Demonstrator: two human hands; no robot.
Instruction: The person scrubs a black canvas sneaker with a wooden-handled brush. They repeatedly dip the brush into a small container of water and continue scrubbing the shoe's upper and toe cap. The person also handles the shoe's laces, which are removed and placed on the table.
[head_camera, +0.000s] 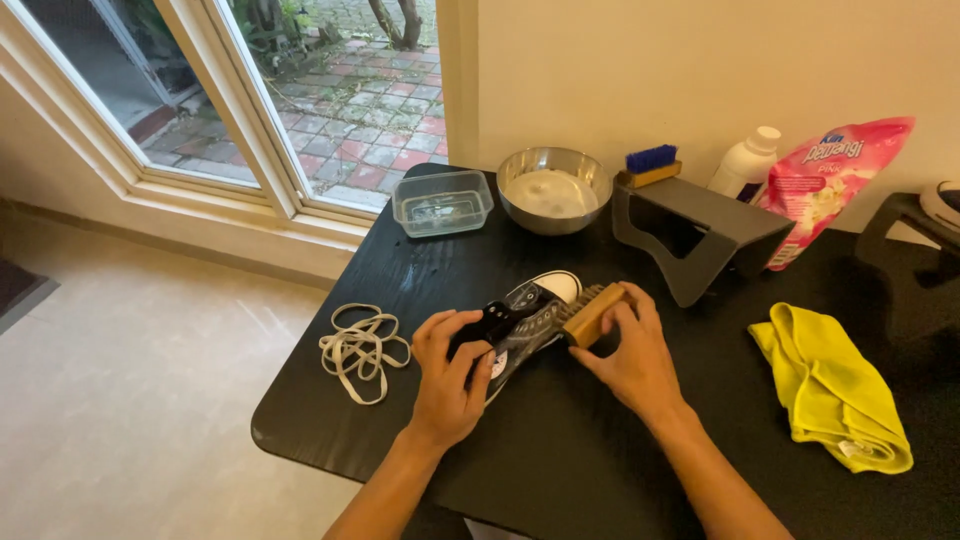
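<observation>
The left hand (447, 372) grips the black sneaker (525, 322) at its heel end; the right hand (630, 352) presses a wooden brush (590, 312) (bristles down) against it on the bench (600, 450).

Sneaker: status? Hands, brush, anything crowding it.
Left hand grips black sneaker at its heel end. Right hand presses wooden brush against its side. White laces lie apart, left; yellow cloth right. Nothing in the way.
</observation>
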